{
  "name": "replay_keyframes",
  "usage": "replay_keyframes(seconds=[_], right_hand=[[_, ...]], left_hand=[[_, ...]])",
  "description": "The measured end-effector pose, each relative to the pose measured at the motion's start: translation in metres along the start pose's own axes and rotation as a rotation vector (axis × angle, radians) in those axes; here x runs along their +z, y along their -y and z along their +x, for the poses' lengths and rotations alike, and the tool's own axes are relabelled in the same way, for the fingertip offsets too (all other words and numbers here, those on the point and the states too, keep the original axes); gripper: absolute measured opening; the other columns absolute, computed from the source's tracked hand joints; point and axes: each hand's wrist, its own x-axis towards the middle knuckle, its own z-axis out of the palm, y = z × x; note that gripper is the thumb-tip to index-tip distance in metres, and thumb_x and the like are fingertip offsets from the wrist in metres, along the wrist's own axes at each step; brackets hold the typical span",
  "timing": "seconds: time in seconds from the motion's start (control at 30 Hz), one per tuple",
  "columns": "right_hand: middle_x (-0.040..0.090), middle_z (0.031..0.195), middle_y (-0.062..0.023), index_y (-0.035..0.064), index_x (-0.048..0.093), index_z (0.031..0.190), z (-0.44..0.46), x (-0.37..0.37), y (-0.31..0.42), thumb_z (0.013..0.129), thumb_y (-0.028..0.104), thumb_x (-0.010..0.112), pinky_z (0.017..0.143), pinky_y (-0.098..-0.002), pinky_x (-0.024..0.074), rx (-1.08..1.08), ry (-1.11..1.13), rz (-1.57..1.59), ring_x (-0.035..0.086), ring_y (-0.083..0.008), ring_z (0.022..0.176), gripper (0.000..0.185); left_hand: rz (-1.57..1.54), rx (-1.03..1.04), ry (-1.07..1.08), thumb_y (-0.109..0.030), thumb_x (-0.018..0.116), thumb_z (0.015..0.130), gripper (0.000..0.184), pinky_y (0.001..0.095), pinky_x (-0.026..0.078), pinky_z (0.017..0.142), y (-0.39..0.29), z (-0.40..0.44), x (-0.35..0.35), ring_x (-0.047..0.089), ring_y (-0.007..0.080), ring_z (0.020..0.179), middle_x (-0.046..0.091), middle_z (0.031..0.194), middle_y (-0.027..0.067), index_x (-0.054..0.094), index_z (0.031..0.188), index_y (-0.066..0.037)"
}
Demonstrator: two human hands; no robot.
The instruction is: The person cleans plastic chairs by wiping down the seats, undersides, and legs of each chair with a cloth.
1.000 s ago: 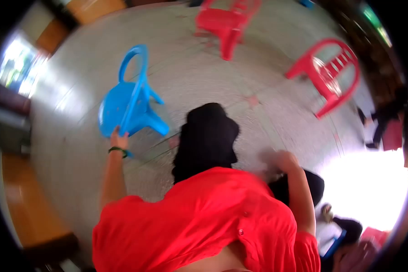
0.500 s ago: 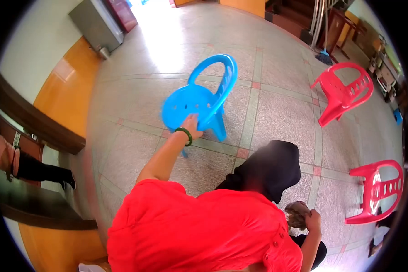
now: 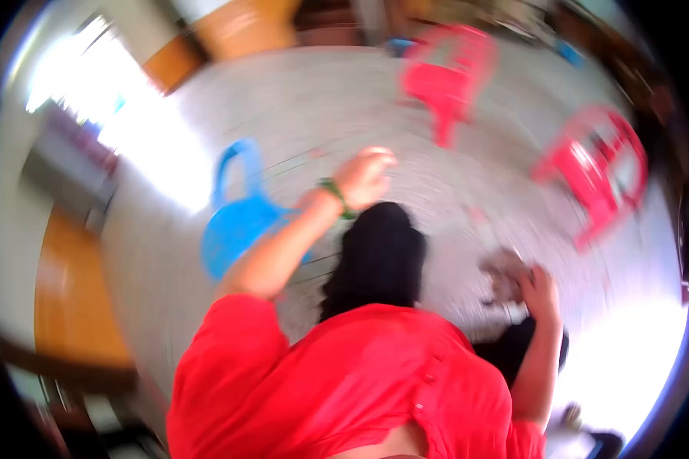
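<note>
My left hand, with a green bangle on its wrist, is held out in front of my dark-trousered knee. It is blurred, its fingers loosely apart with nothing seen in them. To its left stands a blue plastic chair, partly hidden by my forearm and apart from the hand. My right hand, low on the right, is closed on a crumpled grey-brown bundle; motion blur hides what kind of thing it is.
Two red plastic chairs stand on the tiled floor: one red chair farther ahead, another red chair nearer on the right. A grey cabinet is against the left wall beside a bright doorway. A dark wooden edge runs at lower left.
My left hand has come off the blue chair and moved right. My view has turned right, so both red chairs appear farther left. My right hand still holds the bundle.
</note>
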Motion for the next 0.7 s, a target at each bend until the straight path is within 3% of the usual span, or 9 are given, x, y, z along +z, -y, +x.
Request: replay_keyframes(seconds=[0.03,0.07,0.1,0.2,0.33,0.47,0.57,0.63,0.7], right_hand=[[0.058,0.082,-0.0231,-0.0002,0.057,0.084,-0.013,-0.007,-0.005,0.084,0.026,0.055,0.068,-0.0476,0.0434,-0.045,-0.034,0.003,0.055,-0.0433,0.080,0.027],[0.058,0.082,-0.0221,0.0007,0.057,0.084,-0.031,-0.015,-0.010,0.083,0.026,0.056,0.067,-0.0471,0.0436,-0.058,-0.085,0.027,0.055,-0.0425,0.080,0.025],[0.059,0.082,-0.0207,0.0013,0.057,0.083,-0.036,-0.037,-0.002,0.083,0.025,0.056,0.068,-0.0464,0.0444,-0.008,-0.064,0.038,0.055,-0.0414,0.079,0.023],[0.058,0.079,-0.0192,0.0018,0.056,0.082,-0.033,-0.070,-0.006,0.081,0.024,0.057,0.068,-0.0453,0.0457,0.068,-0.164,0.140,0.056,-0.0399,0.077,0.022],[0.058,0.074,-0.0166,0.0018,0.054,0.078,-0.057,-0.054,-0.038,0.081,0.017,0.056,0.063,-0.0451,0.0469,0.115,-0.134,0.041,0.059,-0.0357,0.070,0.016],[0.055,0.071,-0.0133,0.0033,0.052,0.076,-0.067,-0.069,-0.041,0.080,0.012,0.059,0.060,-0.0421,0.0447,0.266,-0.168,0.041,0.056,-0.0326,0.066,0.012],[0.052,0.070,-0.0127,0.0031,0.050,0.076,-0.064,-0.092,-0.053,0.078,0.008,0.061,0.058,-0.0414,0.0437,0.418,-0.125,0.087,0.054,-0.0316,0.065,0.012],[0.052,0.070,-0.0126,0.0029,0.051,0.076,-0.060,-0.101,-0.058,0.076,0.008,0.061,0.058,-0.0410,0.0435,0.496,-0.072,0.115,0.054,-0.0314,0.065,0.012],[0.052,0.071,-0.0125,0.0027,0.051,0.077,-0.054,-0.105,-0.066,0.075,0.008,0.062,0.058,-0.0405,0.0432,0.562,-0.034,0.139,0.054,-0.0312,0.065,0.012]], left_hand=[[0.022,0.082,0.072,-0.003,0.057,0.078,0.034,0.0364,0.048,0.088,-0.006,0.017,0.015,0.056,0.0262,0.106,0.053,0.117,0.0133,0.056,0.112,-0.004],[-0.129,-0.056,0.219,-0.004,0.057,0.079,0.033,0.0329,0.048,0.088,-0.025,0.034,0.029,0.056,0.0227,0.108,0.054,0.118,0.0118,0.057,0.112,-0.004],[-0.087,-0.004,0.302,-0.004,0.058,0.080,0.031,0.0313,0.048,0.086,-0.023,0.060,0.047,0.057,0.0196,0.105,0.054,0.117,0.0097,0.058,0.110,-0.003],[-0.107,0.046,0.529,-0.005,0.059,0.080,0.030,0.0311,0.048,0.084,-0.027,0.147,0.099,0.058,0.0187,0.100,0.057,0.113,0.0091,0.058,0.110,-0.002],[-0.287,-0.170,0.823,-0.011,0.061,0.083,0.032,0.0305,0.049,0.079,-0.045,0.217,0.206,0.057,0.0140,0.096,0.060,0.107,0.0056,0.057,0.114,-0.003],[-0.414,-0.262,0.893,-0.012,0.062,0.085,0.043,0.0347,0.051,0.079,-0.047,0.284,0.350,0.056,0.0163,0.099,0.057,0.111,0.0074,0.049,0.124,-0.003],[-0.823,-0.753,0.862,-0.013,0.064,0.084,0.053,0.0384,0.052,0.079,-0.071,0.314,0.451,0.055,0.0199,0.102,0.053,0.117,0.0097,0.040,0.130,0.001],[-1.118,-0.869,0.645,-0.016,0.066,0.083,0.066,0.0431,0.050,0.086,-0.098,0.333,0.482,0.049,0.0247,0.114,0.045,0.129,0.0146,0.030,0.135,0.005],[-1.227,-0.942,0.596,-0.018,0.066,0.083,0.071,0.0460,0.044,0.093,-0.099,0.355,0.530,0.042,0.0266,0.122,0.040,0.134,0.0160,0.026,0.137,0.004]])
